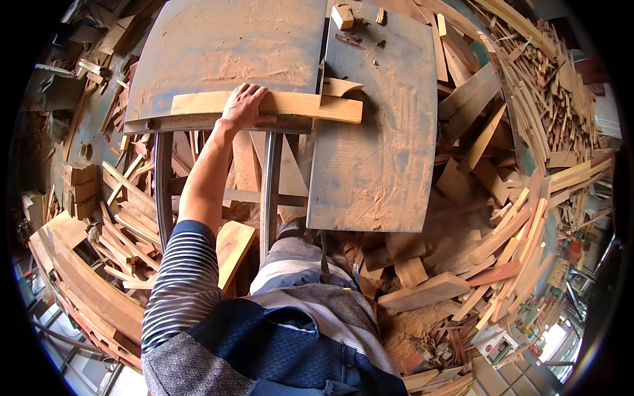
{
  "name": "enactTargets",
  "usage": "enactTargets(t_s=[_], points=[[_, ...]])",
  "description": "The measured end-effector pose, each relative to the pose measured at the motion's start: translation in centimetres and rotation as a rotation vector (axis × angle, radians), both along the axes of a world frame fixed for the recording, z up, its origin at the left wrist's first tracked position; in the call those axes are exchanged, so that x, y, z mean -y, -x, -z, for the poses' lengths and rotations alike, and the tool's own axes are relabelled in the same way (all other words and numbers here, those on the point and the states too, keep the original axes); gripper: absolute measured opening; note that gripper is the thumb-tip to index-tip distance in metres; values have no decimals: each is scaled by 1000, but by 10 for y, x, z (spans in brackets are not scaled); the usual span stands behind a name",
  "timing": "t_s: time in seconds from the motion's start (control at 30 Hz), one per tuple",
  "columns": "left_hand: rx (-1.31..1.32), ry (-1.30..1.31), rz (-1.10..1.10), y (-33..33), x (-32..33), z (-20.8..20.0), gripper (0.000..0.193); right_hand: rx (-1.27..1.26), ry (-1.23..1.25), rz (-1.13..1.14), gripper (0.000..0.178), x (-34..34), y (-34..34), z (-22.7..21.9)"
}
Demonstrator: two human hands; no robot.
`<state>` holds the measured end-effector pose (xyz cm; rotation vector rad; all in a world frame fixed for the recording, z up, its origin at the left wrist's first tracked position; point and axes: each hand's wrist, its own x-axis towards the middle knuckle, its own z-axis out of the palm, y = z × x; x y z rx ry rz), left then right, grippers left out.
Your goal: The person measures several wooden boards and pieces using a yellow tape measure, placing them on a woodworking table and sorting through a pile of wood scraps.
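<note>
My left hand (pixel 243 104) lies flat on a long pale wooden board (pixel 297 105) that rests across the near edge of a dusty metal saw table (pixel 218 46). The fingers spread over the board's top, pressing it down. A small curved offcut (pixel 340 86) sits against the board's far side near the slot between the two table plates. My right hand is out of view; only the left forearm and striped sleeve (pixel 185 277) show.
A second sawdust-covered table plate (pixel 376 158) extends right and toward me. Small wood blocks (pixel 343 16) lie at its far end. Heaps of wood scraps and slats (pixel 522 132) cover the floor at right; stacked curved planks (pixel 79 277) lie at left.
</note>
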<state>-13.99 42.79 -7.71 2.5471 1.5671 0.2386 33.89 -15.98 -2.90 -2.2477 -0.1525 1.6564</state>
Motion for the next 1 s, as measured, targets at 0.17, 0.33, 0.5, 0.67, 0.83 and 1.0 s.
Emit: enactTargets(t_s=[0.17,0.33,0.5,0.67,0.83,1.0], points=[[-27,79,-118,-9,-35,-6,81,36,-38,14,24,12,2,-5],[-73,154,-142,-18,-61,-9,78,86,-96,15,24,22,5,-10],[-44,25,-107,-8,-36,0,76,-43,-144,390,22,-7,12,-22],[-6,121,-134,-6,19,-10,83,-58,-321,401,23,-98,1,-9],[56,31,-120,-2,77,-1,89,-88,-451,-49,42,-260,2,-22],[135,62,-116,-2,130,-7,89,473,-651,-766,63,-419,43,-27]])
